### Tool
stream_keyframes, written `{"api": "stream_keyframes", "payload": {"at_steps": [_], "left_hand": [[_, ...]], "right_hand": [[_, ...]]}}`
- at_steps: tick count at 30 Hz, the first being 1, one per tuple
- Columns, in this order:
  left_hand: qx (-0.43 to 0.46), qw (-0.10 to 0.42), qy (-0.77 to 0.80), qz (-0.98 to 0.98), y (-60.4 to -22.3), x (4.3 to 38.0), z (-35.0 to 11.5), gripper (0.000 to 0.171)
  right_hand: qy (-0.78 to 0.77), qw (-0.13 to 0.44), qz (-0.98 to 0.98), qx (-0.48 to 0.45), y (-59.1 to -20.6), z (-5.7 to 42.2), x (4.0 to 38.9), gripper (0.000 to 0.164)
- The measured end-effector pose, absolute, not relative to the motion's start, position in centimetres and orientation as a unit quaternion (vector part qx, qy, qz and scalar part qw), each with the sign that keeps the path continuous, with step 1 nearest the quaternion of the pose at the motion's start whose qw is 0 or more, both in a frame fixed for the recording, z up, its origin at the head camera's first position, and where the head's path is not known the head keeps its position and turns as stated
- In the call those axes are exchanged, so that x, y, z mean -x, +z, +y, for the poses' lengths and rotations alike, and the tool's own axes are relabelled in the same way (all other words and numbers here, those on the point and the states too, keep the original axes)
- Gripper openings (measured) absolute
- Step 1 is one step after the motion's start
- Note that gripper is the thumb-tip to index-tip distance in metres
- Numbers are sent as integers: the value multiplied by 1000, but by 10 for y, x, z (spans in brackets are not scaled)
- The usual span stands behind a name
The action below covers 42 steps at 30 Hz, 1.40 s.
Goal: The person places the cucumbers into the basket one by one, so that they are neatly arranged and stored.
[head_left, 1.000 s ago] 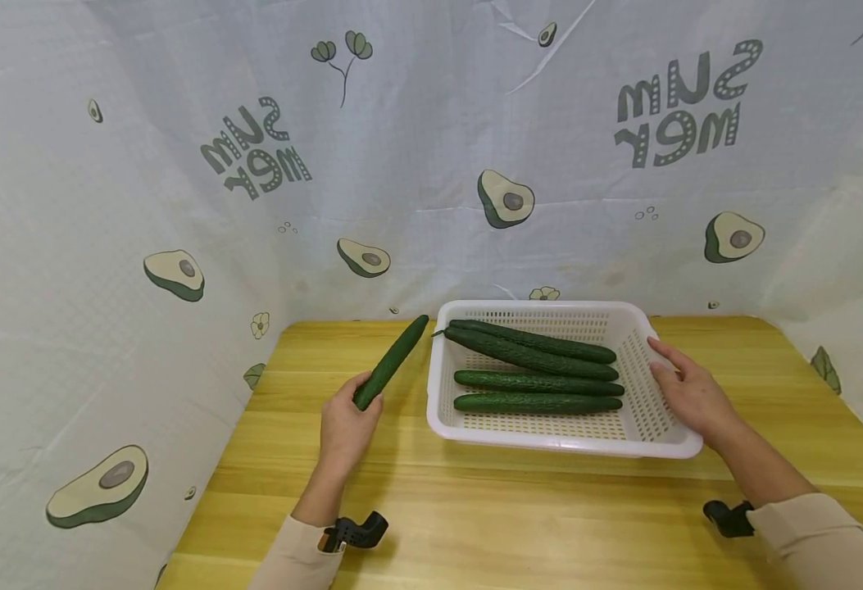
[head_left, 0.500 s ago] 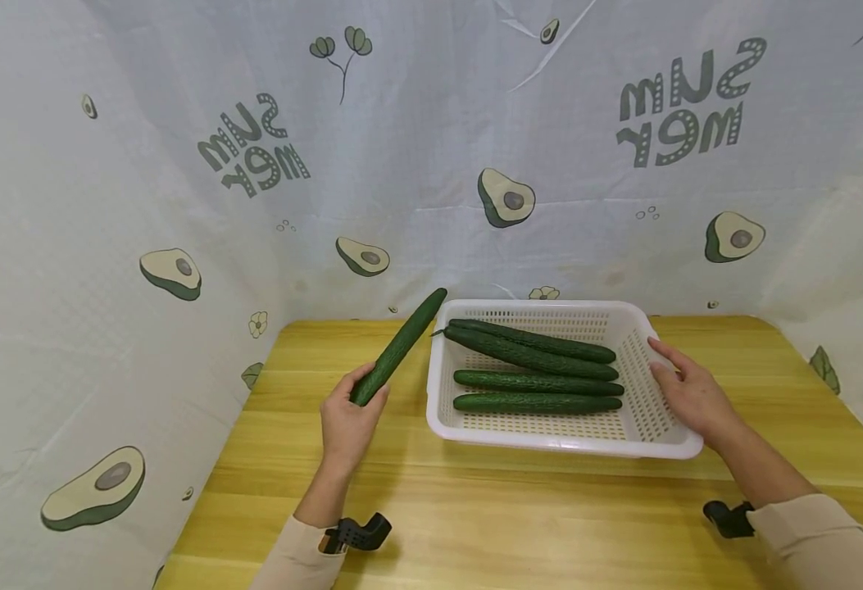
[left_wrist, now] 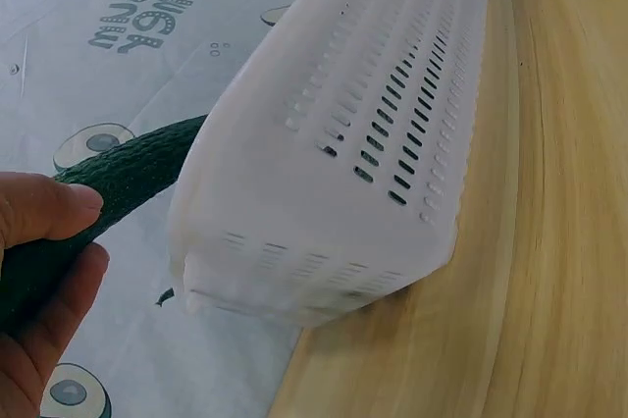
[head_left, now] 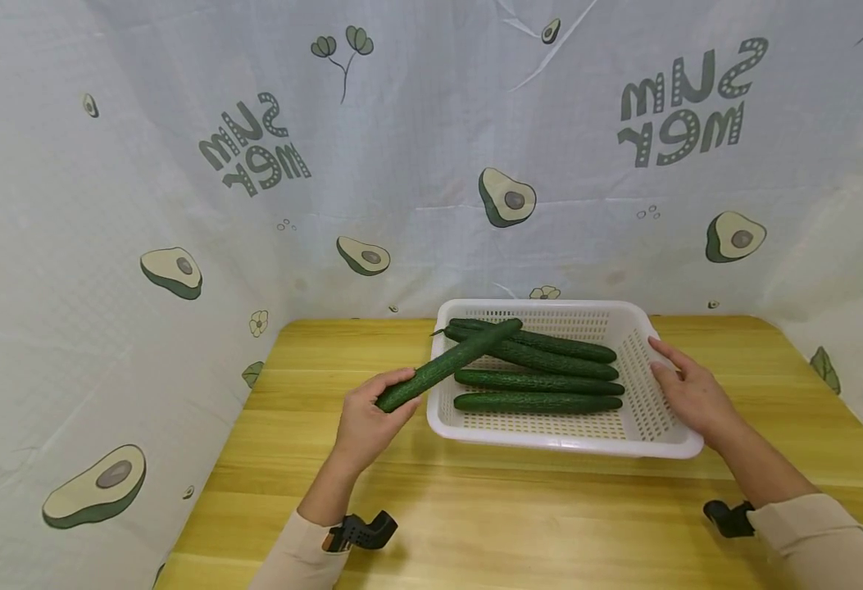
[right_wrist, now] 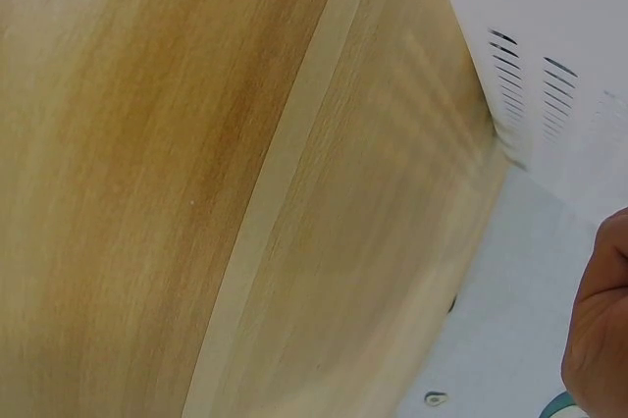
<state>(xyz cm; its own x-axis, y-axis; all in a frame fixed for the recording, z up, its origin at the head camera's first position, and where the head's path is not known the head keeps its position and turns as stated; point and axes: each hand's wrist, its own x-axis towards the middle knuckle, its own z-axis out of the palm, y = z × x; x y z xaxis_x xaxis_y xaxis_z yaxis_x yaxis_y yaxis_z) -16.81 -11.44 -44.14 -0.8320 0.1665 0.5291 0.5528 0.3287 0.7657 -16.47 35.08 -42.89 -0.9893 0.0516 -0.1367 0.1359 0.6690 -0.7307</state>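
My left hand (head_left: 368,418) grips a dark green cucumber (head_left: 449,360) by its near end, thumb on one side and fingers on the other. The cucumber slants across the left rim of a white plastic basket (head_left: 534,443), its far end over the cucumbers inside. Several cucumbers (head_left: 538,403) lie lengthwise in the basket, one with a thin stem poking over the left rim. At the basket's right end, my right hand (head_left: 697,401) holds the rim. From the left wrist, the cucumber (left_wrist: 137,168) passes behind the basket's slotted wall (left_wrist: 334,133).
The basket stands on a wood-grain table (head_left: 475,524) near its back edge. A pale curtain (head_left: 431,164) printed with avocados hangs behind the table and along its sides. Each wrist wears a small black camera, such as the left wrist camera (head_left: 368,531).
My left hand has moved right, carrying the cucumber from beside the basket to over its left part. The cucumber now lies at a flatter slant. My right hand and the basket have stayed put.
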Motion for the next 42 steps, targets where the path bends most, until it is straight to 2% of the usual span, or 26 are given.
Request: {"api": "stream_keyframes", "payload": {"at_steps": [6, 21, 27, 35, 42], "left_hand": [[309, 153, -508, -789, -435, 167, -102, 35], [387, 22, -358, -850, -411, 168, -48, 32], [388, -21, -313, -866, -413, 166, -18, 32], [370, -24, -273, -888, -417, 166, 6, 33], [328, -71, -277, -900, -414, 172, 9, 46]], "right_hand": [[-405, 53, 911, -53, -430, 351, 165, 66], [-395, 50, 916, -50, -426, 351, 164, 63], [-403, 45, 913, -45, -430, 351, 163, 63], [-408, 43, 911, -47, -431, 351, 163, 64], [-407, 45, 911, -47, -431, 352, 163, 63]]}}
